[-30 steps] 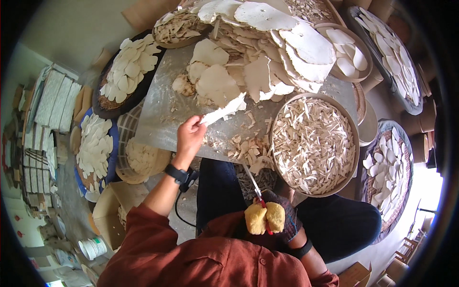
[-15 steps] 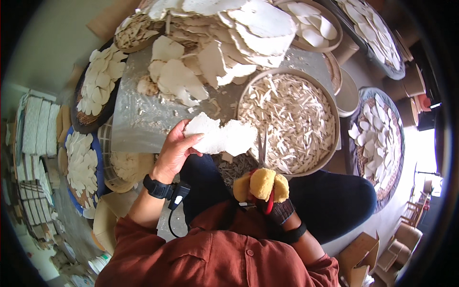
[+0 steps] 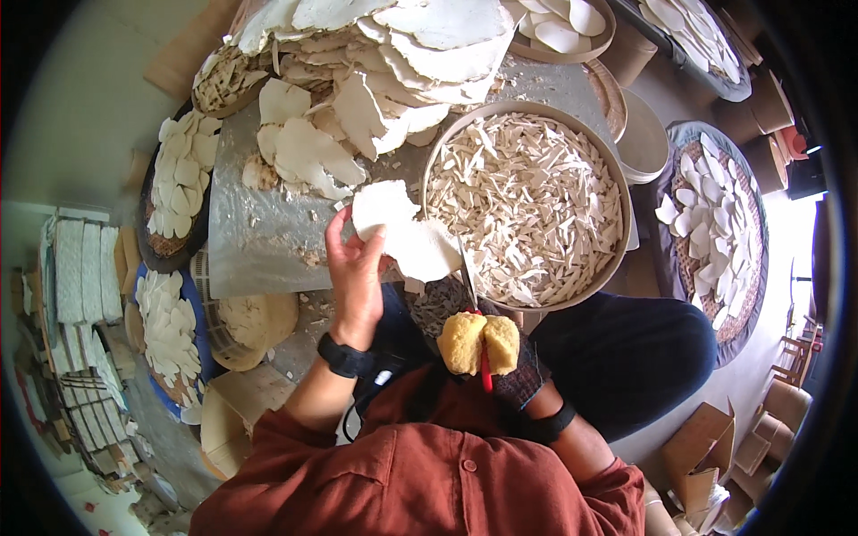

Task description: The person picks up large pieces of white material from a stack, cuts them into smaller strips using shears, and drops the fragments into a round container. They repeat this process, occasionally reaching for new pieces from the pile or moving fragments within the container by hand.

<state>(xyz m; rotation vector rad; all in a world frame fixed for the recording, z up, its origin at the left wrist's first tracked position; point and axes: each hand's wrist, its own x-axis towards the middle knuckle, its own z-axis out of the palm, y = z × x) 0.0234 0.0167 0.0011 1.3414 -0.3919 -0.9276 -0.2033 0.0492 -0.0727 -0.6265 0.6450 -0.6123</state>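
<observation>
A thin white slice with an irregular, notched outline [image 3: 411, 241] is pinched between the thumb and fingers of my left hand [image 3: 356, 277]. My right hand [image 3: 520, 375], in a dark knitted glove, grips red-handled scissors [image 3: 469, 279]. Thick yellow padding [image 3: 475, 344] covers the handle area and hides most of the fingers there. The narrow blades point away from me, against the slice's right edge. Just beyond them stands a round, shallow tub [image 3: 628, 223] full of cut white strips. Left of it, loose larger slices [image 3: 313, 156] lie on the metal-grey tabletop [image 3: 241, 259].
A tall stack of big white slices [image 3: 429, 67] fills the table's far side. Trays of oval pieces stand left [image 3: 170, 335] and right [image 3: 710, 232]. An empty round tub [image 3: 645, 143] is behind the strips. Cardboard boxes [image 3: 702, 451] sit low right; dark scraps [image 3: 438, 304] lie near my knees.
The slice has tilted, its right end now lower and against the scissor blades. The blades look closer together than before. My view has shifted slightly, and the left wrist has turned.
</observation>
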